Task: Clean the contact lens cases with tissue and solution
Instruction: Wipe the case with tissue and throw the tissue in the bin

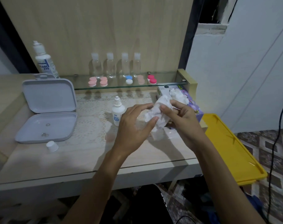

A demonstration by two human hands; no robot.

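Both hands work a crumpled tissue above the desk.
Left hand (134, 126) and right hand (182, 120) pinch the tissue (157, 112); small solution bottle (117, 111) just left; lens cases (129, 80) line the far glass shelf (166, 85).

The crumpled tissue (157, 113) hides whatever the hands hold.

Left hand (134, 126) and right hand (181, 120) of the person: both bare, no gloves, rings or watch. Forearms uncovered to the frame's lower edge; no sleeve visible on either arm.
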